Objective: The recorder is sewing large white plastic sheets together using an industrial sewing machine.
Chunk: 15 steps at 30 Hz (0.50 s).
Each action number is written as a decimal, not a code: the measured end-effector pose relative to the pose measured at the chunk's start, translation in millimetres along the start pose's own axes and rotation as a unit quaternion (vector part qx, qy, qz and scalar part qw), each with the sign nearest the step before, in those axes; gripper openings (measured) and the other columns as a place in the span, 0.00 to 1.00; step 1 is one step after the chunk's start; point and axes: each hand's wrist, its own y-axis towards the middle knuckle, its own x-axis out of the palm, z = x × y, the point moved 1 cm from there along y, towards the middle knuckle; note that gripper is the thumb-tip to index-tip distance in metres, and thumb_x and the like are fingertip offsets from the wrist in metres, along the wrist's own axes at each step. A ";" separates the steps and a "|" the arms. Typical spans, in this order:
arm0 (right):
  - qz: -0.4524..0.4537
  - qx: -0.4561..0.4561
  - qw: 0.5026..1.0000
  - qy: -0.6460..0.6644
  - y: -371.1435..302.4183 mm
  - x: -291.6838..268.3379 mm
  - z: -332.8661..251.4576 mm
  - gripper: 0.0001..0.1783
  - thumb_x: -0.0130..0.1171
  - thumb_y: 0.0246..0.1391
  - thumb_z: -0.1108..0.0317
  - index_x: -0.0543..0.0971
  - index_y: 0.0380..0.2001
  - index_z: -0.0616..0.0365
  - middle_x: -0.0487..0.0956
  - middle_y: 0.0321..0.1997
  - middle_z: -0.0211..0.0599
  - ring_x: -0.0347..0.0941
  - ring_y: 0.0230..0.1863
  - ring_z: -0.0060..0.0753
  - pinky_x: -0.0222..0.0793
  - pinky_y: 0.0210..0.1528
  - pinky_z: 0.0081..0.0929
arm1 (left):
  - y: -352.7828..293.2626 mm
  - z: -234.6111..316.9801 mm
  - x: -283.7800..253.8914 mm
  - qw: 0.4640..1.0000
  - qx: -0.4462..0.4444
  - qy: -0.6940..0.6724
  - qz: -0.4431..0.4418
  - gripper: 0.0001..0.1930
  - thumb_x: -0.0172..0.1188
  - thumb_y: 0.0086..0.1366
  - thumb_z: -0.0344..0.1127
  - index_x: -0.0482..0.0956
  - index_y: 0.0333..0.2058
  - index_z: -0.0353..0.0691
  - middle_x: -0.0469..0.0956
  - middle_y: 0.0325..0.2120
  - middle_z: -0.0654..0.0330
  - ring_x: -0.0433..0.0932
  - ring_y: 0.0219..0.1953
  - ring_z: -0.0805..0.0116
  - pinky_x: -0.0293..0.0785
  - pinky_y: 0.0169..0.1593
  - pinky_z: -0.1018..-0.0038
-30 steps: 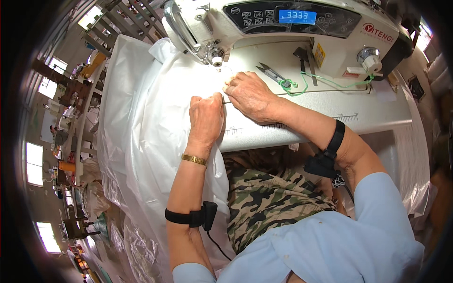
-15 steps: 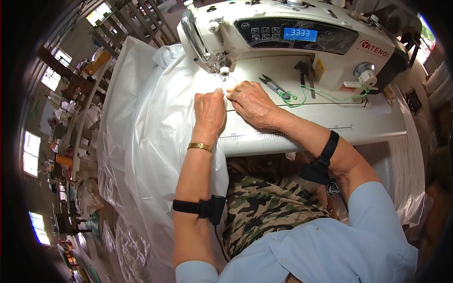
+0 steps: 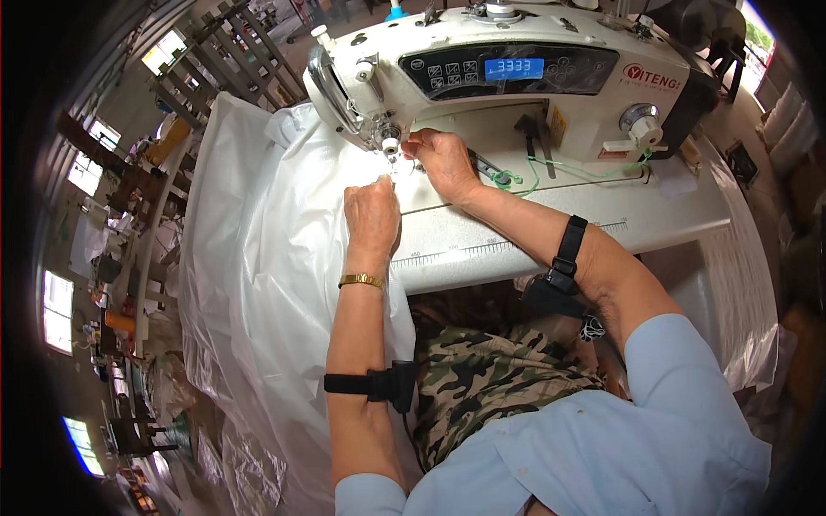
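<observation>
Cluttered workshop (image 3: pixel 129 249) around a sewing machine (image 3: pixel 594 112) and white sheet (image 3: pixel 267 224)
Left hand (image 3: pixel 372 215) closed on the sheet, which lies beneath and leftward, its length running toward the person; right hand (image 3: pixel 440 162) nearer the needle end, grip unclear; beyond, red lettering (image 3: pixel 647 76), lit blue display (image 3: pixel 514 69) with digits

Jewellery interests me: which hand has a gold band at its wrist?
The left hand, over the white sheet, wears the gold band; the right hand, beside the sewing machine's head, has a bare wrist.
</observation>
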 end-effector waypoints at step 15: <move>-0.028 0.008 0.999 0.024 1.0 -0.5 2.6 0.12 0.56 0.58 0.72 0.78 0.42 0.71 0.81 0.38 0.39 0.75 0.39 0.25 0.70 0.47 0.23 | -25.0 9.7 -12.8 0.999 -0.011 -0.039 0.001 0.03 0.56 0.56 0.23 0.79 0.27 0.33 0.76 0.18 0.45 0.77 0.24 0.45 0.72 0.37 0.57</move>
